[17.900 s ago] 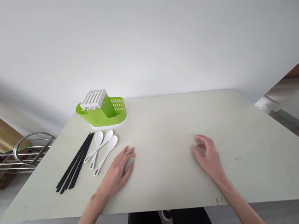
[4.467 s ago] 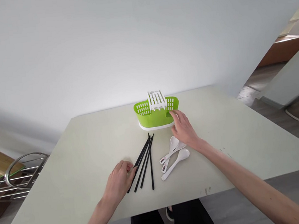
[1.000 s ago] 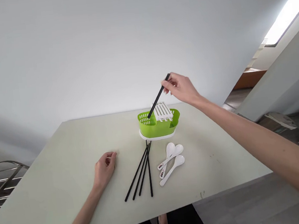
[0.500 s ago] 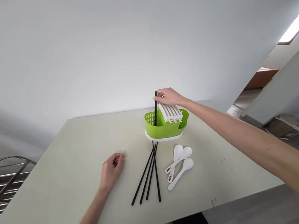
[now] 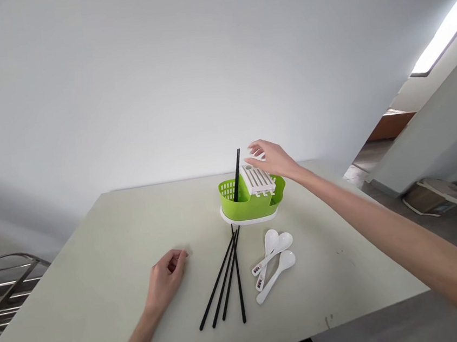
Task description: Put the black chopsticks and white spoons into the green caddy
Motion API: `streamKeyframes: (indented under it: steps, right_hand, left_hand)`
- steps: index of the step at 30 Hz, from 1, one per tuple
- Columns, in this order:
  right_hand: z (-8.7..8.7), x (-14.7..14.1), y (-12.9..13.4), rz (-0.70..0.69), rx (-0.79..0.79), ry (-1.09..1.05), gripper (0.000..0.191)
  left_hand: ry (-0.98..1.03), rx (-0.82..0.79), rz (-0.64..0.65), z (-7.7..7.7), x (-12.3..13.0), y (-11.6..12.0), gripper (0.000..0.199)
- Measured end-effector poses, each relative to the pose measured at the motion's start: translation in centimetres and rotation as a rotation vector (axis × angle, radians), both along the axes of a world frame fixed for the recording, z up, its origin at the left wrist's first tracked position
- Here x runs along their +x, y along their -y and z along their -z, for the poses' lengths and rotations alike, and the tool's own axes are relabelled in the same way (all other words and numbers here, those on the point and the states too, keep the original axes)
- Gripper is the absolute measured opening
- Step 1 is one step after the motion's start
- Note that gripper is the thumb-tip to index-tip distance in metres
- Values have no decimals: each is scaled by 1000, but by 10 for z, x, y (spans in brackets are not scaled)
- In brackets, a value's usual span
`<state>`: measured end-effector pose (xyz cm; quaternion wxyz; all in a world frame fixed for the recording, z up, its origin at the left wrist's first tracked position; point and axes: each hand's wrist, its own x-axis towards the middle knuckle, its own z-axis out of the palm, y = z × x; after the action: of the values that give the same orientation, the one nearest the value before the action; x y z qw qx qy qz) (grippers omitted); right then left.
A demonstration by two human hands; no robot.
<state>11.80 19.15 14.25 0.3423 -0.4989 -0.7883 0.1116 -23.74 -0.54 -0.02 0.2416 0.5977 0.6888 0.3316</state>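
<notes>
My right hand (image 5: 270, 158) hovers over the white slatted top (image 5: 259, 178) of a green cutlery holder (image 5: 249, 210), its fingers apart and holding nothing. Black chopsticks (image 5: 236, 175) stand leaning in the left, perforated compartment of the holder, just left of that hand. On the table in front lie several black chopsticks (image 5: 224, 283), fanned out with their thin ends near the holder. Three white spoons (image 5: 274, 264) overlap to the right of them. My left hand (image 5: 167, 278) rests on the table left of the chopsticks, fingers curled in with nothing visible in them.
The pale table (image 5: 110, 249) stands against a white wall (image 5: 163, 91). A metal rack (image 5: 12, 291) is at the far left, below table height. On the floor at the right sits a box (image 5: 435, 195) near a wall.
My right hand has let go of the chopsticks in the holder and moved right with its fingers opened. My left hand has stayed resting on the table. The view has shifted slightly.
</notes>
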Motion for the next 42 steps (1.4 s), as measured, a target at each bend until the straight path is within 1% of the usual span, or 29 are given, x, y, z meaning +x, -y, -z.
streamKeyframes:
  steps: [2,4,6,8,9,11,13,15,17,19,21,24,26,29,34,37,39,42]
  right_hand:
    - [11,25,32,7,84,-85,36]
    - [29,53,68,44,99,-135,34]
    - [56,80,101,156,42,-174,36]
    - [88,103,129,253,-43,-209,38]
    - [105,112,141,279,-97,-224,40]
    - [137,126,161,306,-181,-268,41]
    - [165,133,177,337,-246,-322,41]
    - [186,134,190,360,-303,-366,40]
    - [201,131,201,375,-324,-395,40]
    - [208,127,209,383,-305,-394,40]
    - [211,123,213,390,-278,-380,40]
    - [211,122,215,388,-277,-390,41]
    - [210,123,215,386,-281,-404,41]
    - [210,125,215,382,-284,-408,41]
    - [211,125,216,368,-281,-422,38]
    - [214,125,215,369,-283,-429,35]
    - [214,125,214,369,-281,-432,33]
    - [212,124,213,366,-294,-424,32]
  left_hand:
    - [-35,-2,12,0,4,6,48]
    - [-81,0,50,1,11,13,49]
    - [-133,6,131,2,22,20,49]
    - [-189,15,220,4,36,26,48]
    - [-219,14,256,5,42,28,47]
    - [-278,4,296,5,56,30,46]
    - [-327,-9,310,4,68,29,44]
    - [-371,-3,307,4,80,26,42]
    - [-428,11,297,3,92,22,41]
    - [-500,-4,288,1,102,17,42]
    - [-570,-52,281,-2,110,14,41]
    - [-630,-145,286,-11,114,12,30]
    - [-643,-213,287,-18,113,11,24]
    - [-695,-299,275,-28,109,12,22]
    - [-924,-364,268,-41,103,15,25]
    - [-1027,-389,275,-44,98,16,22]
    - [-1048,-373,285,-44,94,16,21]
    - [-1080,-374,341,-42,89,14,19]
